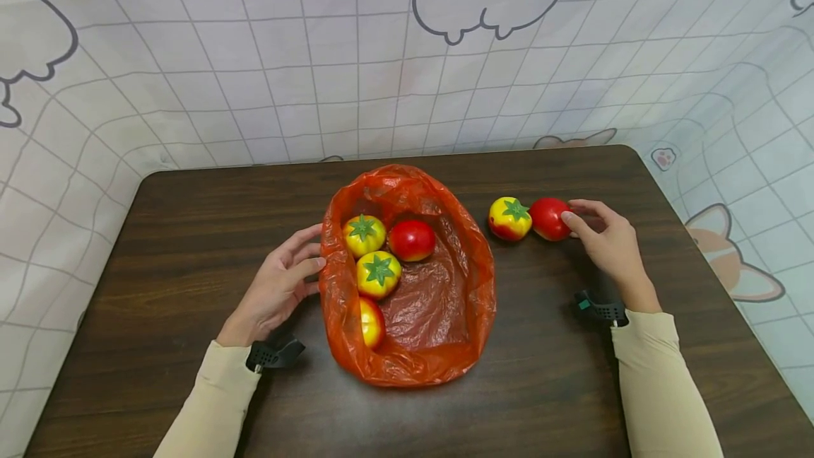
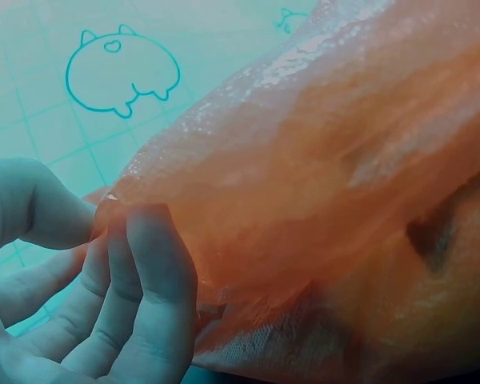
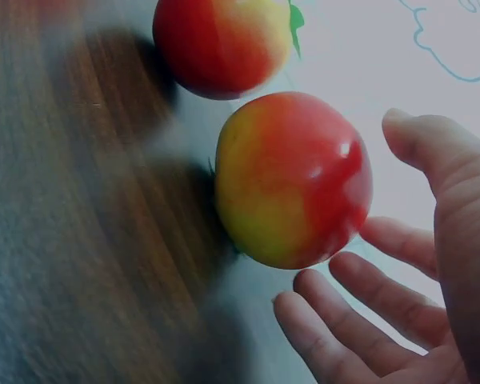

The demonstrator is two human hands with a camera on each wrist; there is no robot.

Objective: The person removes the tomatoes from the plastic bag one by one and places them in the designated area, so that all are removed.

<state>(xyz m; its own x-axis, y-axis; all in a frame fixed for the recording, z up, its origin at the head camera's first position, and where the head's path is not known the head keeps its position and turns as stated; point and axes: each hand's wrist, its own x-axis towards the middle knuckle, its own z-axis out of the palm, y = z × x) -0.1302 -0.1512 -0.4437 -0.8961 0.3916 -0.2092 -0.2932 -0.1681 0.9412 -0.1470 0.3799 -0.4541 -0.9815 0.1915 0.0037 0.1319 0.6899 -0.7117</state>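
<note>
A red plastic bag (image 1: pixel 480 288) stands with its mouth wide and rolled down. Inside it lie several red-and-yellow tomatoes (image 1: pixel 412 240), some with green star-shaped tops. At the bag's left side, my left hand (image 1: pixel 280 288) pinches the rim between thumb and fingers; the left wrist view shows the thin film (image 2: pixel 248 200) at its fingertips. To the right of the bag, a red tomato (image 1: pixel 550 219) sits on the table beside a yellower one (image 1: pixel 509 218). My right hand (image 1: pixel 607 246) is at the red tomato's right side, fingers extended near it and thumb apart from it in the right wrist view.
The dark wooden table (image 1: pixel 534 387) has rounded back corners. A white gridded cloth (image 1: pixel 267 62) with cartoon drawings hangs behind and at both sides. Each wrist carries a black strap (image 1: pixel 600 308).
</note>
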